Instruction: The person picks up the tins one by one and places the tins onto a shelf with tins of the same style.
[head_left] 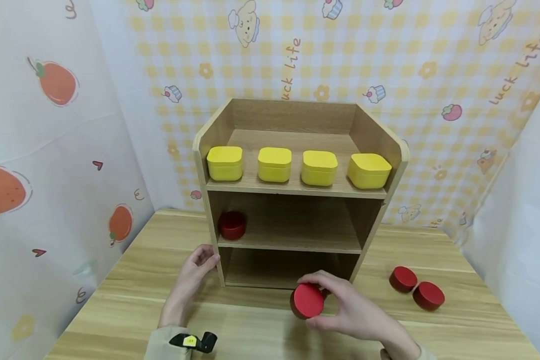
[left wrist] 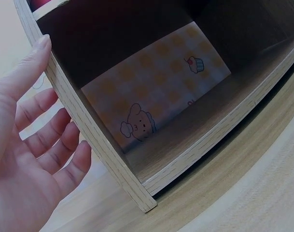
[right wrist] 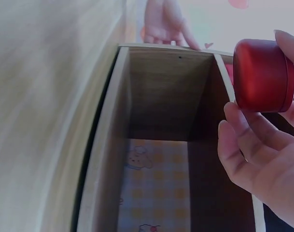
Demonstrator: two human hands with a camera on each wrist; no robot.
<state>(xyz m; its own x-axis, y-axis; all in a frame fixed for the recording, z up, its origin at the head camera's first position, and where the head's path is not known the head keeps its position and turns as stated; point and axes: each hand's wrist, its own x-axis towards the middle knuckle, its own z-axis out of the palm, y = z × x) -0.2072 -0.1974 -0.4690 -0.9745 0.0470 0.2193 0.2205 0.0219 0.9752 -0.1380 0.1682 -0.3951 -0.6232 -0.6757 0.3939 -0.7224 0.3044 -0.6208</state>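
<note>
Head view: the right hand (head_left: 344, 307) pinches a round, glossy red lidded container (head_left: 307, 301) before a pale wooden three-level shelf (head_left: 292, 115); the left hand (head_left: 198, 264), fingers relaxed, touches its left side. Left wrist: the thumb rests on the front edge. Right wrist: thumb and fingers grip the container.

Red container (head_left: 308, 301), yellow boxes (head_left: 274, 165), yellow-checked backdrop (head_left: 270, 60)

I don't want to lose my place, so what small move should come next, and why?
Probably lift the held red container in the right grip toward the middle shelf, just right of the other red container: that one sits at the left end with room beside it, while four yellow containers line the top shelf, suggesting one colour per shelf.
</note>
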